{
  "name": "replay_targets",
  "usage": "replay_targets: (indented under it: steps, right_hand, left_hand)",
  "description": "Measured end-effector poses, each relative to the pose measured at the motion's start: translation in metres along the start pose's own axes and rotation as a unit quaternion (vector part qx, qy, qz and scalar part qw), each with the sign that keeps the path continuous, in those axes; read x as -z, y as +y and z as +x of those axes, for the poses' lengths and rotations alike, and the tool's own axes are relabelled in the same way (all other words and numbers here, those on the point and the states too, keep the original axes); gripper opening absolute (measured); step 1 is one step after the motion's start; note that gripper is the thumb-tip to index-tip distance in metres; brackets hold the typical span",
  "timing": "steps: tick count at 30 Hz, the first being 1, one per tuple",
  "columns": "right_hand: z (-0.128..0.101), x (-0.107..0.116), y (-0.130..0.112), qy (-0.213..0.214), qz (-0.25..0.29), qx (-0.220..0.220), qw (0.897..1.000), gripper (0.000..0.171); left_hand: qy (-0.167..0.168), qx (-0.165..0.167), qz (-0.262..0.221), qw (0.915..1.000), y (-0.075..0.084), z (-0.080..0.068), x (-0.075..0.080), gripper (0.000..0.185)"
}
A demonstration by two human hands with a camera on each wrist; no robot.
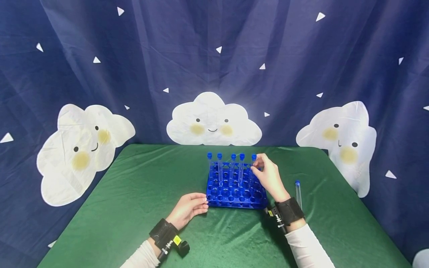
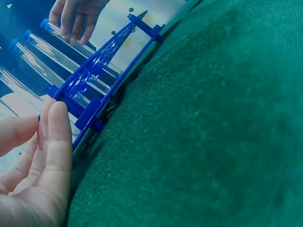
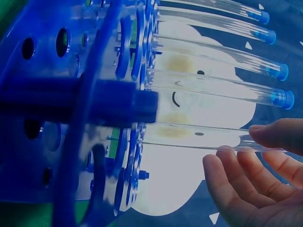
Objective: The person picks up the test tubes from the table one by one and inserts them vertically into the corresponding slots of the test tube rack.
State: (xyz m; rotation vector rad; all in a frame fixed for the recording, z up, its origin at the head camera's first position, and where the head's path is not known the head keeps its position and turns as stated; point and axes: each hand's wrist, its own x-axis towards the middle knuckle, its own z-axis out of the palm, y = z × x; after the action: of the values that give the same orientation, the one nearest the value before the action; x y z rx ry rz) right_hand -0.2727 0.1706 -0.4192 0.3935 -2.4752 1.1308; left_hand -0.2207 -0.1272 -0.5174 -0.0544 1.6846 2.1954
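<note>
A blue test tube rack (image 1: 231, 203) stands on the table, with several clear, blue-capped test tubes (image 3: 222, 85) upright in its holes. My right hand (image 1: 268, 176) pinches the upper part of the rightmost test tube (image 3: 189, 136) between thumb and fingers. That tube's lower end is in the rack, and its cap is hidden by the hand in the right wrist view. At the rack's near left corner, my left hand (image 1: 188, 209) grips the edge between thumb and fingertips; the left wrist view shows the thumb and fingers (image 2: 57, 127) meeting there.
Another blue-capped test tube (image 1: 298, 195) lies on the green tablecloth (image 1: 134, 208) to the right of the rack, beside my right wrist. Behind the table hangs a dark blue curtain (image 1: 187, 48) printed with white clouds.
</note>
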Motion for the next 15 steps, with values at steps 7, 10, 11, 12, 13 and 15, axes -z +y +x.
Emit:
replay_targets:
  steps: [7,10,11,12,13,15]
  right_hand:
    - [-0.0002,0.0009,-0.002,-0.013,-0.005,0.004,1.0,0.027]
    - [-0.0002,0.0019,-0.0022,-0.018,-0.006,0.008,1.0,0.028]
    - [-0.0003,0.0023,-0.0023,-0.02,-0.007,0.007,1.0,0.028]
    - [-0.0002,0.0027,-0.0021,-0.022,-0.009,0.008,1.0,0.029]
    - [0.0,0.0033,-0.0019,-0.024,-0.011,0.008,1.0,0.03]
    - [0.0002,0.0053,-0.0015,-0.03,-0.012,0.004,0.999,0.031]
  left_hand:
    - [0.0,0.0,0.003,1.0,-0.0004,0.0,0.0003,0.04]
    - [-0.001,-0.001,0.003,1.0,-0.0007,0.0003,0.0004,0.039]
    - [-0.001,-0.001,0.002,1.0,-0.0005,0.0003,0.0004,0.04]
    - [-0.001,-0.002,0.002,1.0,-0.0005,0.0003,0.0004,0.04]
    - [-0.001,-0.002,0.001,1.0,-0.0004,0.0004,0.0004,0.04]
    - [-0.002,-0.005,0.003,1.0,-0.0002,0.0005,0.0006,0.04]
